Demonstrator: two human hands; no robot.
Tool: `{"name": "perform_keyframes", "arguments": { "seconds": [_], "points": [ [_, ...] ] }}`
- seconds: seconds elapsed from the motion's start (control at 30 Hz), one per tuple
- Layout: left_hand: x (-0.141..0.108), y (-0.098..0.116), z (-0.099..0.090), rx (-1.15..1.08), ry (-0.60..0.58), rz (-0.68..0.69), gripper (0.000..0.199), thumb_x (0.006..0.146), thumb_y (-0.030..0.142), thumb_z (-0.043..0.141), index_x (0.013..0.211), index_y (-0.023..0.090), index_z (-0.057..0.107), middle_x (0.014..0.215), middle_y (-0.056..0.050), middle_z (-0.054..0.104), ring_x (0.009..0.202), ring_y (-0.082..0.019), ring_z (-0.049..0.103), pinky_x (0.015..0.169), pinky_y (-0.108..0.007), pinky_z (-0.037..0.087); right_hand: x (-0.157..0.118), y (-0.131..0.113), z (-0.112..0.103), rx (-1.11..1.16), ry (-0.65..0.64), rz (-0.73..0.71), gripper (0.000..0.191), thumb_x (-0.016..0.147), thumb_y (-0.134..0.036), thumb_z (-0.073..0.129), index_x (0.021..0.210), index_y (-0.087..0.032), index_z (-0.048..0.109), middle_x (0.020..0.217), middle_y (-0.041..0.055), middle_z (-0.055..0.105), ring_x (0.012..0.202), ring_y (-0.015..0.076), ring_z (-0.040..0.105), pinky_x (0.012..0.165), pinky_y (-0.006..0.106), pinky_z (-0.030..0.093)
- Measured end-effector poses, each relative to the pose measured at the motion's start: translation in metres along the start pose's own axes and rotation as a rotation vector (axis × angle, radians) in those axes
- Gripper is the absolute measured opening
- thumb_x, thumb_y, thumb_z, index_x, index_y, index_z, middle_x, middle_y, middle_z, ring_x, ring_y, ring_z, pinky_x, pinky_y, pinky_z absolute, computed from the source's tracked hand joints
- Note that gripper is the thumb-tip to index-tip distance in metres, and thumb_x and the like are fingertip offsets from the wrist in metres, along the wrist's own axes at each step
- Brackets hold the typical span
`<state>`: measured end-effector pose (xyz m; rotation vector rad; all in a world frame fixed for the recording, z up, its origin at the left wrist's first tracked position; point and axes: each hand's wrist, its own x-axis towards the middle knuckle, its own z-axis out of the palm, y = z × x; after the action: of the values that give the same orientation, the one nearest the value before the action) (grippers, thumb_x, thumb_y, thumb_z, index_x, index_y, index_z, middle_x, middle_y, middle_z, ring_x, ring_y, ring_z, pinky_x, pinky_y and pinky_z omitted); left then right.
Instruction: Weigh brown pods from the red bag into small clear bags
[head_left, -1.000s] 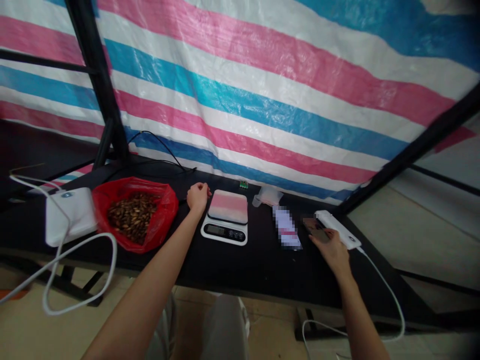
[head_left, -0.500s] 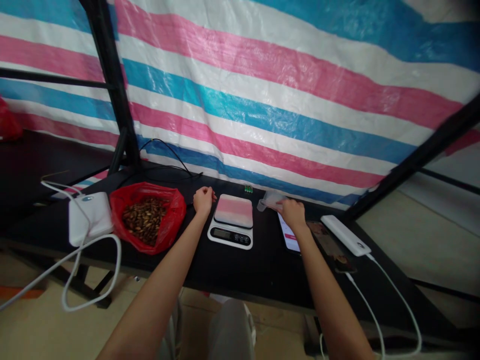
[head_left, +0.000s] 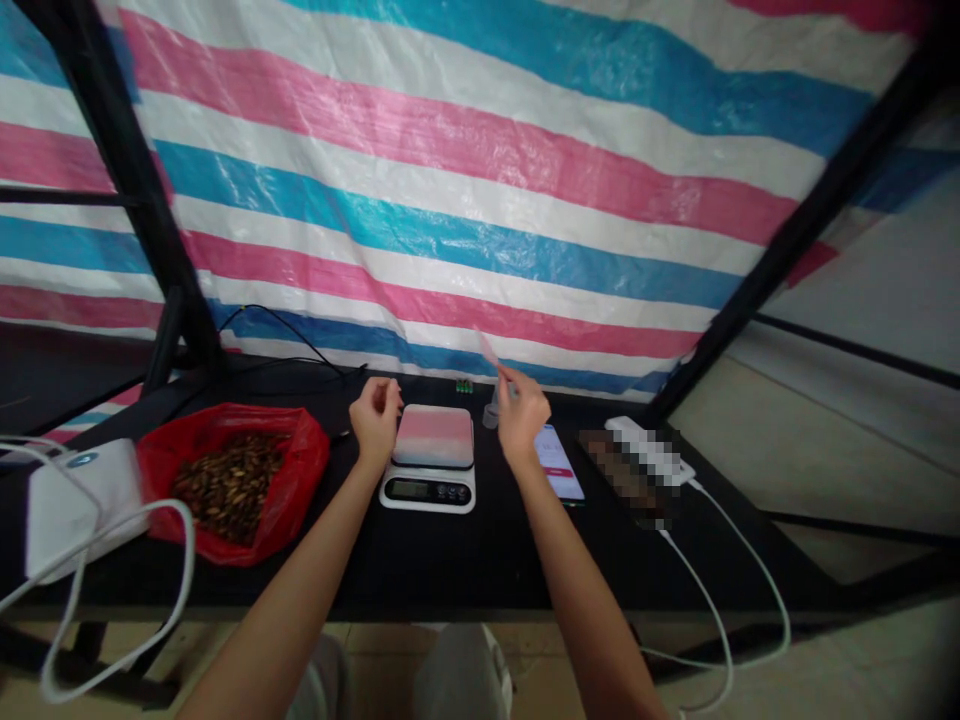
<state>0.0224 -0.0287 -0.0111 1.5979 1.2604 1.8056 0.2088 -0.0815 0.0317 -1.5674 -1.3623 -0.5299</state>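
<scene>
My right hand is raised behind the phone, its fingers pinching a thin see-through plastic piece; the piece is blurred and its kind is unclear. A small clear plastic cup stands on the table just left of that hand. My left hand is loosely closed beside the left edge of a white kitchen scale, with nothing visible in its fingers. Nothing lies on the scale's platform, which reflects the pink and white stripes. The display's reading is too small to make out.
At the left a red plastic bag holds many brown seeds or nuts, near a white box-shaped device with cables. Small green batteries lie behind the scale. A lit phone and a white power bank lie rightward on the black table.
My right hand has lifted from the table and moved left toward the scale, bringing the clear plastic piece up. My left hand has risen slightly beside the scale. The camera view has shifted right.
</scene>
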Motion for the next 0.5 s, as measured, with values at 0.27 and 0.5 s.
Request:
{"name": "perform_keyframes", "arguments": {
  "seconds": [0.27,0.5],
  "points": [
    [-0.018,0.014,0.005,0.216,-0.338,0.184,0.031,0.086,0.040,0.038,0.075,0.019,0.057,0.060,0.000,0.058,0.056,-0.014,0.054,0.059,-0.023,0.039,-0.042,-0.039,0.021,0.242,-0.284,-0.320,0.027,0.090,-0.022,0.041,0.106,-0.022,0.063,0.106,0.0028,0.067,0.096,0.0128,0.061,0.087,0.024,0.045],
    [-0.015,0.021,0.008,0.059,-0.400,0.093,0.027,0.083,0.041,0.043,0.080,0.018,0.059,0.061,0.000,0.060,0.053,-0.012,0.055,0.056,-0.021,0.041,-0.038,-0.037,0.010,0.178,-0.309,-0.188,0.028,0.089,-0.031,0.045,0.113,-0.025,0.059,0.109,0.0014,0.066,0.094,0.0142,0.063,0.083,0.024,0.047]
  ]
}}
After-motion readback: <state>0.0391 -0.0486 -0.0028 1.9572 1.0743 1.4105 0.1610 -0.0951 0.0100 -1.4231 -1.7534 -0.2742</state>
